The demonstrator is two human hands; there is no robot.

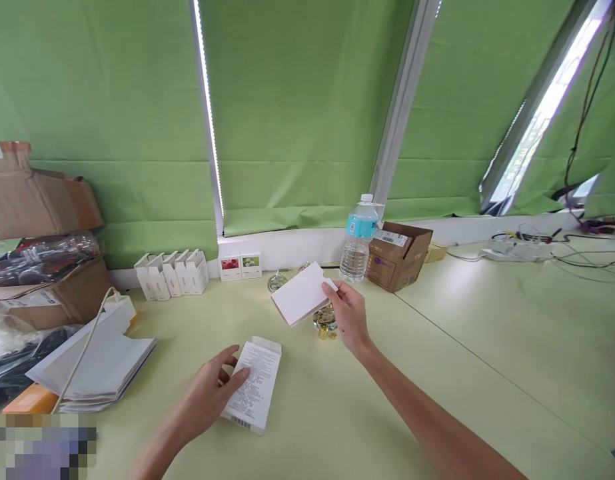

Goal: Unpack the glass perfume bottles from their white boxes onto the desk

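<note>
A white box with lines of small print and a barcode lies on the table, a flap at its far end standing open. My left hand is at its left edge, thumb resting on the printed face and fingers apart. Between the thumb and fingers of my right hand is a plain white flat piece with a notch at one corner, raised above the table. I cannot tell whether it is a card or a thin box. Partly behind it are gold-coloured metal parts and a round glass-like item.
Several small white boxes stand at the back left, beside two picture cards. A water bottle and an open cardboard box stand at the back. Papers and stacked cartons occupy the left; cables lie far right.
</note>
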